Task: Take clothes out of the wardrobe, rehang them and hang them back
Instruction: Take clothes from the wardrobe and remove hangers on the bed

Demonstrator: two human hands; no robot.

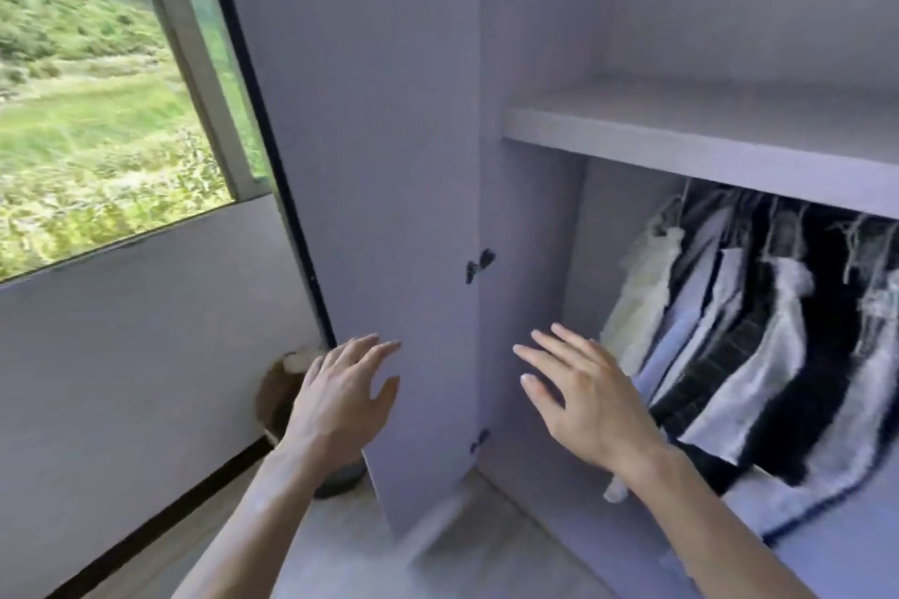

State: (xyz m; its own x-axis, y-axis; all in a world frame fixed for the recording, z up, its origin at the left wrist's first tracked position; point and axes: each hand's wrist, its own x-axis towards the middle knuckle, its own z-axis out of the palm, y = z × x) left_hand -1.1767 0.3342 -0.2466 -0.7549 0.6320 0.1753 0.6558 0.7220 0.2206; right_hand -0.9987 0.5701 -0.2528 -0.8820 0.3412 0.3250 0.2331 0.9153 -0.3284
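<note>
The pale lilac wardrobe stands open, its left door (379,190) swung out toward me. Several clothes on hangers (749,321) hang in a row under the shelf (705,131) at the right: a cream top, pale blue and white shirts, black garments. My left hand (340,399) is raised with fingers spread in front of the door's lower edge, holding nothing. My right hand (579,394) is also spread and empty, in front of the wardrobe's side wall, just left of the hanging clothes and apart from them.
A window (92,112) with an opened sash is at the left, above a white wall. A brown bin or basket (282,399) sits on the floor behind the door, partly hidden by my left hand. Door hinges (479,265) show on the side panel.
</note>
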